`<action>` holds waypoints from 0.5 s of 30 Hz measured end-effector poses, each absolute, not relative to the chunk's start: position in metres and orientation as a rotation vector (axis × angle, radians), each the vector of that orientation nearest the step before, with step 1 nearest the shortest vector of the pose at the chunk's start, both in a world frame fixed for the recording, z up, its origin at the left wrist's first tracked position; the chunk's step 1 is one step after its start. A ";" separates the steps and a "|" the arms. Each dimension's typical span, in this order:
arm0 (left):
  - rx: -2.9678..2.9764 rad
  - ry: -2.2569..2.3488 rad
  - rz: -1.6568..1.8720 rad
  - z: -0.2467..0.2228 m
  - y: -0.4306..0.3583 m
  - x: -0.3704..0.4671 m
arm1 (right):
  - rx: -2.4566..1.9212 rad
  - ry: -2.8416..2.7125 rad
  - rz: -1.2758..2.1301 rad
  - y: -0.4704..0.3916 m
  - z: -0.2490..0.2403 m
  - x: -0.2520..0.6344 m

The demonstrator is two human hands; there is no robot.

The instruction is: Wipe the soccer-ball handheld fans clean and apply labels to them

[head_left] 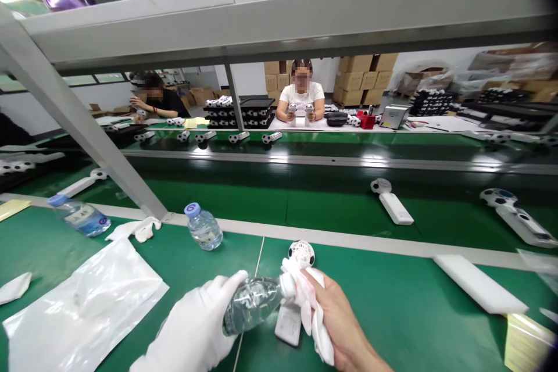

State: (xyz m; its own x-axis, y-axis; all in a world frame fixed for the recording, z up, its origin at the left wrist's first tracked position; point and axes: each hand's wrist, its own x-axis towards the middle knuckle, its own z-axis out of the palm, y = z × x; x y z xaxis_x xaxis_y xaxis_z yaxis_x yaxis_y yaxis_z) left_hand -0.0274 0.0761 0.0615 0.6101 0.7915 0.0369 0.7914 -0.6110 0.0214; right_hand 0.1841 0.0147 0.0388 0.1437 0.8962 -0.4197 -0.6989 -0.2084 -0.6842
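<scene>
My left hand (196,319), in a white glove, is wrapped around a clear plastic bottle (253,305) held on its side, neck to the right. My bare right hand (337,308) grips a crumpled white cloth (310,302) with a faint pink stain, pressed against the bottle's mouth. Whether the cloth is a glove I cannot tell. Beneath them on the green table lies a white handheld fan (288,323) with a football-patterned head; the cloth hides its middle.
A water bottle (203,226) stands ahead; another bottle (81,216) lies left near a plastic bag (82,308). A white foam sleeve (479,283) and yellow paper (528,343) lie right. Football fans (392,203) rest on the green belt (261,186). Two co-workers sit beyond; a metal post (87,122) slants left.
</scene>
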 end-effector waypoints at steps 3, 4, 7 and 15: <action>2.806 1.382 0.048 0.063 0.074 -0.028 | -1.090 -0.401 1.393 0.013 0.040 0.184; 2.807 1.385 0.047 0.062 0.074 -0.029 | -1.144 -0.482 1.329 0.012 0.041 0.184; 2.825 1.398 0.072 0.060 0.073 -0.032 | -1.284 -0.735 1.123 0.011 0.044 0.184; 2.844 1.438 0.111 0.065 0.070 -0.033 | -1.263 -0.718 1.167 0.014 0.049 0.185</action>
State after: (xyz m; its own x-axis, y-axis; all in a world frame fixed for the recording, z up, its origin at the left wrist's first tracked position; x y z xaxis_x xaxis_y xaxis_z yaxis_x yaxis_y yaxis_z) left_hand -0.0334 0.0702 0.0651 0.5910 0.8024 0.0834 0.8057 -0.5923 -0.0108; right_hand 0.1846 0.0143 0.0488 0.3032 0.9362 -0.1777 -0.2633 -0.0969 -0.9598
